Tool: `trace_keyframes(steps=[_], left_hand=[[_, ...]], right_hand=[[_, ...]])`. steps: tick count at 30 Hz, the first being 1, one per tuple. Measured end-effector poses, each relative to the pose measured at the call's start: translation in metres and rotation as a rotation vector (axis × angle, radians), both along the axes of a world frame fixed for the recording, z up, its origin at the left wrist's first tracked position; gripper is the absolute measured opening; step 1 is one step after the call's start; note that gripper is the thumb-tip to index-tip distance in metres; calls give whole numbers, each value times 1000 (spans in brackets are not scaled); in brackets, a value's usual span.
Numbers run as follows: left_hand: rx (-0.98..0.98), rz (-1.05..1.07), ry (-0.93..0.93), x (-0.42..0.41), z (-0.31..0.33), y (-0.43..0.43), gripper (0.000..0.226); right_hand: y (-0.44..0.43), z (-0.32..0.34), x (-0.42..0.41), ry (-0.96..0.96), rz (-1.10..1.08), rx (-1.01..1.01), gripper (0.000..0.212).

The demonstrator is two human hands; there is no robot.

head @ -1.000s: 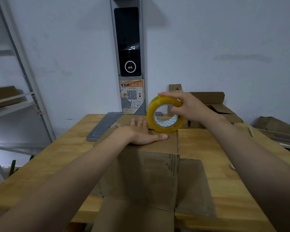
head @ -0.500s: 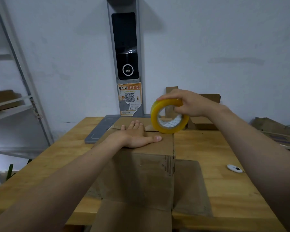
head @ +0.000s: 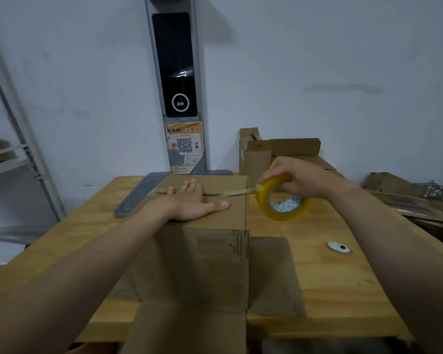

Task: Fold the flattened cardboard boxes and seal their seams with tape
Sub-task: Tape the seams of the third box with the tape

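Two hands, apart: the left hand lies flat atop the box; at its 3 o'clock, the right hand grips the tape.

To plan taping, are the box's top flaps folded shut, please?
Folded shut: the top flaps lie flat under the left hand, a tape strip across them.

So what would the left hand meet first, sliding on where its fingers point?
The tape strip along the box seam, at the fingertips of the left hand; past the box, probably the grey stand, though depth is unclear.
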State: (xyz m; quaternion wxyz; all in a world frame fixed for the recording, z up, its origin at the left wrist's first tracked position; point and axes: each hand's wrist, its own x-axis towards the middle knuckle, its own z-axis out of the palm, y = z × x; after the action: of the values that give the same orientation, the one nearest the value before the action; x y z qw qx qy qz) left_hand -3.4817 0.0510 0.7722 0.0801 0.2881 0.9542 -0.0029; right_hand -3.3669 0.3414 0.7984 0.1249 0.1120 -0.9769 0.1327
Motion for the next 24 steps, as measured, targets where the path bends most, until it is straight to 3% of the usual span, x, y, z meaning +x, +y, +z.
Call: trace_keyframes(steps=[4, 8, 12, 16, 24], left_hand=[[-4, 7, -4, 3, 2, 0, 137], [-6, 19, -7, 7, 3, 1, 137], [-32, 22, 3, 17, 6, 5, 115], [-50, -108, 9, 36, 7, 20, 98], [-18, -276, -27, 56, 7, 66, 102]], right_hand=[[-7, -17, 8, -23, -40, 34, 67], [-15, -32, 7, -61, -63, 17, 67], [-20, -41, 6, -40, -72, 20, 64], [-24, -41, 8, -40, -70, 22, 59], [-22, -53, 7, -33, -80, -85, 65]])
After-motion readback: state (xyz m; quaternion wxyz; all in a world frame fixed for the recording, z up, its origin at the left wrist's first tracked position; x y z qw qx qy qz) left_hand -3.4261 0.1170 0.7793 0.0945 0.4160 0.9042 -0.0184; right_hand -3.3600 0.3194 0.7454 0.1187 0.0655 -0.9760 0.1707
